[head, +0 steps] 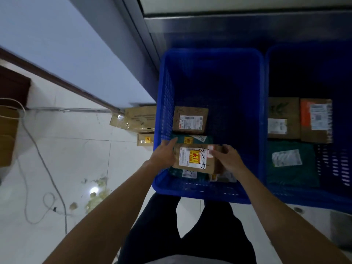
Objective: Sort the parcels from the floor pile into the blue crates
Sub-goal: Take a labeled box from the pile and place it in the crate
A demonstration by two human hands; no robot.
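Right hand (227,159) grips the right end of the brown cardboard parcel (196,159), thumb on top; left hand (164,153) presses straight fingers against its left end. Its long axis runs hand to hand, low over the green mailer bags (175,172) at the near end of the left blue crate (163,92).

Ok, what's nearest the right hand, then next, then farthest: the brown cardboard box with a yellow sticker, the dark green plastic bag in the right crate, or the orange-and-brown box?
1. Brown cardboard box with yellow sticker: held in the right hand.
2. Dark green plastic bag: right crate, front.
3. Orange-and-brown box: right crate, back.
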